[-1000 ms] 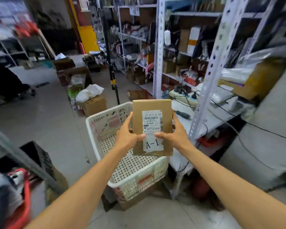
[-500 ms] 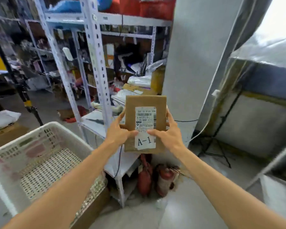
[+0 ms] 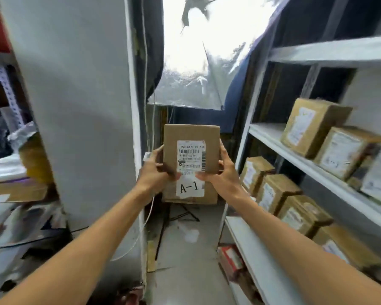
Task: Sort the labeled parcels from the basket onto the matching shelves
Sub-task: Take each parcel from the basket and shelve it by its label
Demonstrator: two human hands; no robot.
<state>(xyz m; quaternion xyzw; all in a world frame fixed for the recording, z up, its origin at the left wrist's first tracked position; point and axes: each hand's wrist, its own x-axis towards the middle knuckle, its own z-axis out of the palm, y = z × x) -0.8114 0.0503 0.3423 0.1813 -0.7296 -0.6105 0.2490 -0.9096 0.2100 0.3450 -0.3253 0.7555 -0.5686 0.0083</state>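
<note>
Left hand [image 3: 155, 172] and right hand [image 3: 223, 176] both gripped the A-1 parcel [image 3: 190, 134] by its sides. Its label [image 3: 190, 168] was best held readable until matched against the shelf [image 3: 271, 136].

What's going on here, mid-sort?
A person holds a cardboard parcel upright in front of them, left hand and right hand gripping its sides, thumbs on the front. Its label reads A-1. It is not shelved yet; a white shelf unit carrying similar labeled boxes stands to the right.
</note>
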